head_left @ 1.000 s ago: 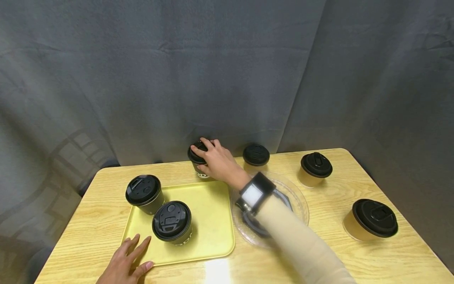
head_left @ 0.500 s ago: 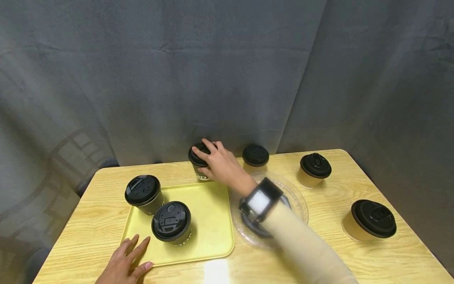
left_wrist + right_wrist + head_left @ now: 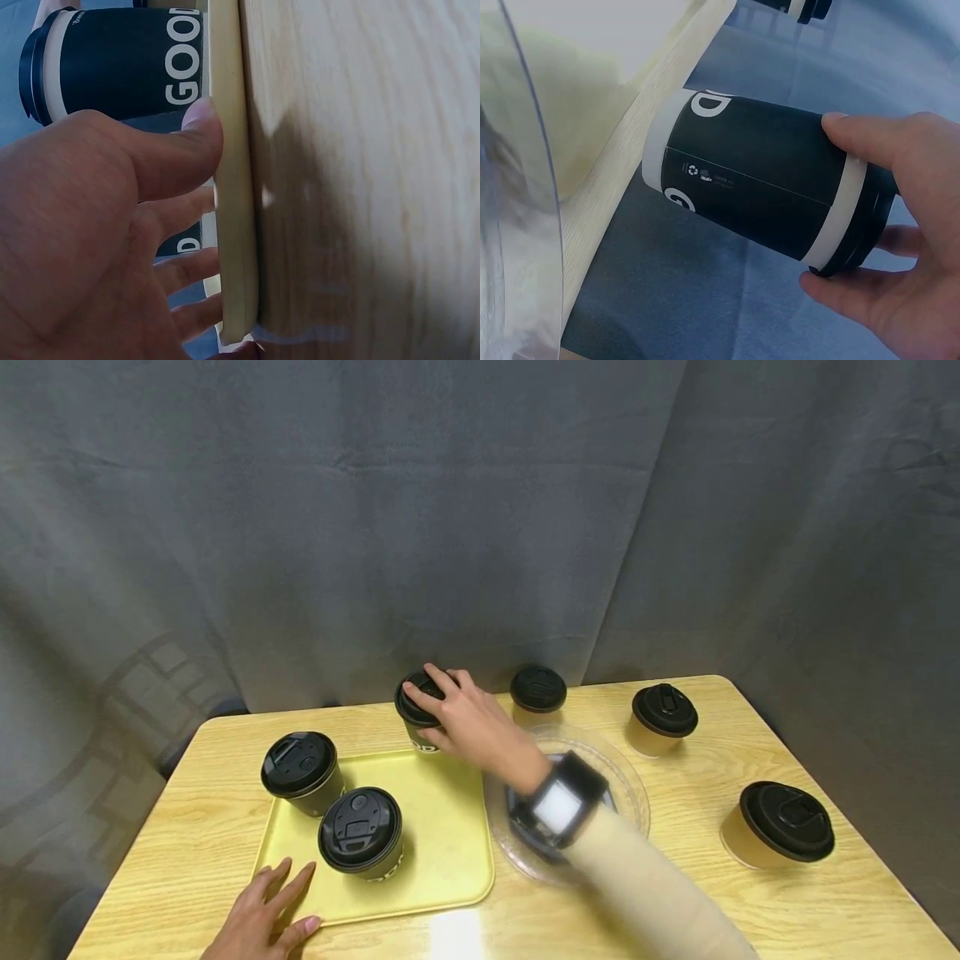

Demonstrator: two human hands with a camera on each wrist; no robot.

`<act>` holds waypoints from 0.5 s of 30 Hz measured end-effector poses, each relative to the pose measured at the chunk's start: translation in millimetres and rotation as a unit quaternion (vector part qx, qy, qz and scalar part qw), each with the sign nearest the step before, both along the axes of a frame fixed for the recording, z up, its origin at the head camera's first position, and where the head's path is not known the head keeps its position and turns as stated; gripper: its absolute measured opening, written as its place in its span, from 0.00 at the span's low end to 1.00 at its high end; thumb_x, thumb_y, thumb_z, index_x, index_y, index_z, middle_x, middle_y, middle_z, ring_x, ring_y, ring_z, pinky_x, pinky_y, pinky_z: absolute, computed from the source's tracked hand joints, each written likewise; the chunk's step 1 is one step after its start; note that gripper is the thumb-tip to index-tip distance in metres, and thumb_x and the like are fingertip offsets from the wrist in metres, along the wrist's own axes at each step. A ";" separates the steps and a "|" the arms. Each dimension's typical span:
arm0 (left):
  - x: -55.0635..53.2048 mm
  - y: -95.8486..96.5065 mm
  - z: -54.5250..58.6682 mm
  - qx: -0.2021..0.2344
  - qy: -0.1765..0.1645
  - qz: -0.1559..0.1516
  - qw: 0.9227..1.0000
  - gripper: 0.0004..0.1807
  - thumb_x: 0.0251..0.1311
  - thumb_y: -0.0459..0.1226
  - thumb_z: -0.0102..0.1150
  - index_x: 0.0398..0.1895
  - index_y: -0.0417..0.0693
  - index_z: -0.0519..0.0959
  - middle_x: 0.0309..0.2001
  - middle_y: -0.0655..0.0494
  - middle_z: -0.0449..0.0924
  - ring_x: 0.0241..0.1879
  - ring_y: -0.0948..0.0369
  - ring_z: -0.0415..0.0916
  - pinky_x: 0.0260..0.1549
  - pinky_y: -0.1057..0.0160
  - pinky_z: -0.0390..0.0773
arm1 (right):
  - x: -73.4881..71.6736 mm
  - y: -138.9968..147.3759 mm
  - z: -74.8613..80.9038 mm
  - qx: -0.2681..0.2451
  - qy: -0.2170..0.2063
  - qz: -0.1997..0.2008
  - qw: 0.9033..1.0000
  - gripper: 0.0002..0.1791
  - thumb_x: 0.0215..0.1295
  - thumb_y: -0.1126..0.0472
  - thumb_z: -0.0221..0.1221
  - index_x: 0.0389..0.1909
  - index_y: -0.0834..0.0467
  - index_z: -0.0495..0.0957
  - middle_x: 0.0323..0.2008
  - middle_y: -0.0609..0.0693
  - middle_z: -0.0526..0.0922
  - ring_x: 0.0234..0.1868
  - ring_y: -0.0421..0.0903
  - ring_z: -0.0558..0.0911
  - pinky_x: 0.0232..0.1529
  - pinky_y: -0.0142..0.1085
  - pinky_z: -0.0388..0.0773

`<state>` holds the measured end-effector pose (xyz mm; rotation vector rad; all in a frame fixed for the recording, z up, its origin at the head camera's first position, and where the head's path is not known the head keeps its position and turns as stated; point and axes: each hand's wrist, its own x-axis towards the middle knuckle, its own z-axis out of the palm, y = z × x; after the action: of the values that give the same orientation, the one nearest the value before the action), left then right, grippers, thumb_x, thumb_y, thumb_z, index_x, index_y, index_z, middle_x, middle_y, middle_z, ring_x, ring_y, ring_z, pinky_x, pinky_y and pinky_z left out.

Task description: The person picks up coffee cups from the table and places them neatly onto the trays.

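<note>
My right hand [image 3: 476, 722] grips a black paper coffee cup [image 3: 742, 172] from above, fingers and thumb around its black lid [image 3: 411, 703]. This cup is at the tray's far edge; I cannot tell if its base touches anything. On the yellow tray [image 3: 442, 860] stand two more black lidded cups, one at the far left [image 3: 300, 766] and one nearer [image 3: 360, 831]. My left hand [image 3: 258, 914] rests at the tray's near left corner with fingers spread. In the left wrist view its thumb [image 3: 180, 154] touches the tray rim [image 3: 231, 187], beside a cup marked GOOD [image 3: 127, 64].
Right of the tray lies a clear round plastic dish [image 3: 633, 785] with a dark object in it, partly under my right forearm. Three brown cups with black lids stand behind and right of it: back [image 3: 538, 692], back right [image 3: 663, 714], right [image 3: 780, 827]. A grey curtain [image 3: 480, 527] hangs behind the table.
My right hand has brought the gripped cup slightly nearer, toward the tray's far rim. My left hand and the other cups stay in place.
</note>
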<state>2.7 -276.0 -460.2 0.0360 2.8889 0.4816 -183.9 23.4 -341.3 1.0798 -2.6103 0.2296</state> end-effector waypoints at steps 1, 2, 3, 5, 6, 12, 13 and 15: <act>0.0 -0.1 0.1 0.000 -0.002 0.000 1.000 0.40 0.56 0.59 0.61 0.67 0.47 0.71 0.65 0.30 0.65 0.64 0.30 0.61 0.55 0.32 0.68 | 1.5 0.1 0.2 0.000 0.001 0.001 1.000 0.34 0.66 0.44 0.59 0.72 0.43 0.62 0.73 0.60 0.61 0.61 0.58 0.73 0.40 0.42 0.84; 0.0 -0.2 0.2 0.000 -0.002 -0.001 1.000 0.40 0.56 0.59 0.61 0.67 0.47 0.71 0.65 0.30 0.65 0.63 0.30 0.61 0.55 0.32 0.68 | 3.0 0.2 0.3 -0.001 0.003 0.002 1.000 0.34 0.66 0.44 0.59 0.72 0.43 0.62 0.73 0.60 0.61 0.61 0.58 0.73 0.40 0.42 0.84; 0.0 -0.1 0.3 0.000 -0.002 -0.001 1.000 0.40 0.56 0.59 0.61 0.67 0.47 0.71 0.65 0.30 0.65 0.63 0.30 0.62 0.55 0.32 0.68 | 4.5 0.3 0.5 -0.002 0.003 0.004 1.000 0.35 0.66 0.44 0.59 0.72 0.43 0.62 0.73 0.60 0.61 0.61 0.58 0.73 0.40 0.41 0.84; 0.3 -0.1 0.7 0.000 0.001 -0.002 1.000 0.40 0.56 0.59 0.61 0.67 0.47 0.71 0.65 0.30 0.65 0.63 0.31 0.63 0.54 0.33 0.69 | 7.6 0.3 0.7 -0.005 0.002 0.005 1.000 0.35 0.66 0.44 0.59 0.72 0.43 0.63 0.73 0.60 0.61 0.61 0.58 0.74 0.40 0.41 0.84; 0.5 -0.1 0.8 0.000 0.003 -0.002 1.000 0.40 0.56 0.59 0.61 0.67 0.47 0.71 0.65 0.30 0.66 0.63 0.32 0.63 0.54 0.33 0.70 | 9.1 0.3 0.6 -0.006 0.001 0.005 1.000 0.35 0.66 0.43 0.60 0.72 0.43 0.63 0.73 0.59 0.61 0.61 0.58 0.74 0.39 0.41 0.84; 1.7 0.0 0.9 0.003 0.012 -0.003 1.000 0.39 0.55 0.58 0.62 0.67 0.47 0.71 0.65 0.30 0.66 0.61 0.33 0.66 0.53 0.34 0.71 | 15.8 -0.1 -1.9 -0.004 0.002 0.007 1.000 0.35 0.65 0.43 0.60 0.72 0.42 0.62 0.73 0.59 0.60 0.60 0.57 0.74 0.43 0.42 0.83; 1.8 0.0 0.7 0.003 0.013 -0.003 1.000 0.39 0.55 0.58 0.62 0.67 0.47 0.71 0.65 0.30 0.66 0.61 0.33 0.65 0.53 0.34 0.71 | 16.5 -0.4 -2.6 -0.003 0.003 0.008 1.000 0.35 0.65 0.43 0.60 0.72 0.43 0.62 0.73 0.59 0.61 0.60 0.57 0.74 0.44 0.42 0.83; 2.4 0.0 -0.2 0.003 0.021 -0.003 1.000 0.39 0.55 0.58 0.63 0.66 0.47 0.72 0.64 0.31 0.67 0.61 0.33 0.66 0.53 0.34 0.71 | 17.7 -1.2 -3.7 -0.001 0.007 0.011 1.000 0.35 0.65 0.44 0.60 0.72 0.43 0.63 0.73 0.59 0.61 0.59 0.57 0.74 0.47 0.43 0.82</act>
<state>5.1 -276.0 -460.4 0.0568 2.9263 0.4954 -166.2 22.2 -345.0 1.1058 -2.5870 0.2284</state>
